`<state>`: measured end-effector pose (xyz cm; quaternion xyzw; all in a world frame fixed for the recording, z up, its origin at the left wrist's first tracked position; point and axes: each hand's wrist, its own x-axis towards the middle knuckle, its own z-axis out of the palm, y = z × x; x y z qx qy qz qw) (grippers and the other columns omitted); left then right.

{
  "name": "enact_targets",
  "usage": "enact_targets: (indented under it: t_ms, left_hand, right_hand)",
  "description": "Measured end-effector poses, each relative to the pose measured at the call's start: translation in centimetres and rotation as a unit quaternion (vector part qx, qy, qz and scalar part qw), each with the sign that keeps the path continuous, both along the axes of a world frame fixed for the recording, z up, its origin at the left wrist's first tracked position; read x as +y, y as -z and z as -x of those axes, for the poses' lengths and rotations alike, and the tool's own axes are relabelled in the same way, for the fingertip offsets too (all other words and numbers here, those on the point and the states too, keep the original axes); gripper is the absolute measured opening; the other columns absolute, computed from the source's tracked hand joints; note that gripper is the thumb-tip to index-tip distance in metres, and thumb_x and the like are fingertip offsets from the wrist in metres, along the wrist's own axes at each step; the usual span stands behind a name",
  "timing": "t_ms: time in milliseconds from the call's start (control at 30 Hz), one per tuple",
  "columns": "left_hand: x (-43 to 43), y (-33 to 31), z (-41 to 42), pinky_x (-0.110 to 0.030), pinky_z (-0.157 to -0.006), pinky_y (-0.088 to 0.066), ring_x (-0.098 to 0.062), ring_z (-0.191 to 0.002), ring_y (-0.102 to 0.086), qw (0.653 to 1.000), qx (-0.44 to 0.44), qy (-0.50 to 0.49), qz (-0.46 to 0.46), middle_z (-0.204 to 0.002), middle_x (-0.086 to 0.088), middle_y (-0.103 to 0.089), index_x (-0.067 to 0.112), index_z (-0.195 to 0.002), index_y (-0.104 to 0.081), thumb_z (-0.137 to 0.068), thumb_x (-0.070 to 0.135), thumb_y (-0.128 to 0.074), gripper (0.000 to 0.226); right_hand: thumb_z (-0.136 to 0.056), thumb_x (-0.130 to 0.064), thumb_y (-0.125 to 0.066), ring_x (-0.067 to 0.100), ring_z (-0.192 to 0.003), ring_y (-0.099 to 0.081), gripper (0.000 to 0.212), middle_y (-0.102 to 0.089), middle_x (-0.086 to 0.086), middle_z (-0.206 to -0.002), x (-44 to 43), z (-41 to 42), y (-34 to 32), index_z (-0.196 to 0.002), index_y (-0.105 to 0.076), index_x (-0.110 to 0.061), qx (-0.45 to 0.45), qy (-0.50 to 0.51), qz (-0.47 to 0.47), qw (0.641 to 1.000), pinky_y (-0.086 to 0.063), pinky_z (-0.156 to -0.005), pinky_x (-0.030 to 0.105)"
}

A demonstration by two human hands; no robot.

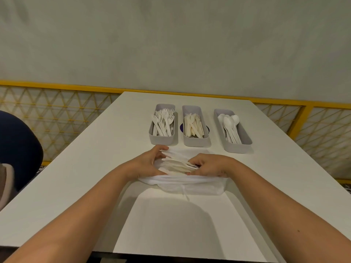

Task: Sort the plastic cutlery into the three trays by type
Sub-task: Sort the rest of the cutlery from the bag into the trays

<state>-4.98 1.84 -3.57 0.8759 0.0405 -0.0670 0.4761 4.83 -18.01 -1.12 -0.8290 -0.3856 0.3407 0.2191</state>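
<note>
Three grey trays stand in a row on the white table (pixel 266 186): the left tray (pixel 161 139) holds white forks, the middle tray (pixel 195 142) holds cream knives, the right tray (pixel 237 148) holds white spoons. In front of them lies a white bag (pixel 190 186) with a pile of loose cutlery (pixel 177 164) on it. My left hand (pixel 147 164) grips the left side of the pile with curled fingers. My right hand (pixel 208 166) pinches pieces at the pile's right side.
A yellow-framed lattice railing (pixel 57 118) runs behind and beside the table. A dark blue seat (pixel 17 149) sits at the left. The table's near edge is close to my body.
</note>
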Motion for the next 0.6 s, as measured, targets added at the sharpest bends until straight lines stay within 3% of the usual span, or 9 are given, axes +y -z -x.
enact_targets:
  t_ms: [100, 167, 267, 400, 500, 600]
  left_hand:
    - [0.0, 0.2, 0.0, -0.015, -0.101, -0.035, -0.002, -0.119, -0.047, 1.000, 0.003, 0.001, -0.027, -0.121, 0.015, -0.052, 0.037, -0.118, -0.039, -0.050, 0.040, -0.078, 0.078]
    - [0.0, 0.4, -0.2, -0.019, -0.103, -0.035, -0.004, -0.120, -0.047, 0.999, 0.003, 0.002, -0.044, -0.122, 0.015, -0.051, 0.037, -0.115, -0.042, -0.058, 0.036, -0.080, 0.069]
    - [0.0, 0.7, -0.4, -0.020, -0.106, -0.033, -0.006, -0.121, -0.046, 0.998, -0.002, 0.003, -0.063, -0.123, 0.015, -0.050, 0.030, -0.119, -0.046, -0.073, 0.019, -0.078, 0.057]
    - [-0.3, 0.1, -0.4, -0.019, -0.108, -0.031, -0.006, -0.126, -0.044, 0.994, 0.003, 0.019, -0.103, -0.126, 0.013, -0.047, 0.023, -0.129, -0.047, -0.077, 0.015, -0.075, 0.059]
    - [-0.9, -0.9, -0.6, -0.011, -0.097, -0.030, -0.002, -0.120, -0.043, 0.987, 0.007, 0.035, -0.159, -0.126, 0.013, -0.047, 0.021, -0.131, -0.046, -0.080, 0.017, -0.071, 0.057]
    - [-1.4, -1.7, -0.9, -0.013, -0.097, -0.032, -0.007, -0.123, -0.045, 0.971, 0.003, 0.051, -0.234, -0.134, 0.008, -0.048, 0.022, -0.131, -0.048, -0.084, 0.017, -0.065, 0.051]
  right_hand:
    - [-0.093, -0.021, -0.057, 0.008, -0.065, -0.038, 0.013, -0.042, -0.007, -0.070, -0.4, -0.2, 0.1, -0.080, -0.056, -0.020, 0.049, 0.053, -0.073, 0.995, -0.029, -0.065, 0.024]
    - [-0.095, -0.021, -0.053, 0.008, -0.067, -0.041, 0.009, -0.046, -0.007, -0.073, -0.6, -0.1, -0.1, -0.097, -0.061, -0.018, 0.055, 0.094, -0.108, 0.988, -0.032, -0.068, 0.022]
    - [-0.097, -0.024, -0.050, 0.011, -0.075, -0.047, 0.020, -0.052, -0.002, -0.083, -0.5, -0.2, -0.2, -0.110, -0.060, -0.013, 0.038, 0.147, -0.153, 0.977, -0.036, -0.068, 0.020]
    - [-0.099, -0.017, -0.044, 0.009, -0.066, -0.050, 0.015, -0.054, -0.003, -0.074, 0.0, -0.5, -0.4, -0.098, -0.059, -0.021, 0.066, 0.209, -0.231, 0.948, -0.041, -0.066, 0.019]
    - [-0.100, -0.019, -0.042, 0.012, -0.064, -0.049, 0.016, -0.052, 0.000, -0.071, 0.6, -0.8, -1.1, -0.096, -0.057, -0.022, 0.094, 0.236, -0.286, 0.924, -0.042, -0.073, 0.027]
    - [-0.100, -0.018, -0.041, 0.014, -0.063, -0.049, 0.018, -0.050, 0.002, -0.072, 1.1, -1.3, -2.1, -0.090, -0.055, -0.022, 0.102, 0.260, -0.350, 0.894, -0.043, -0.075, 0.032]
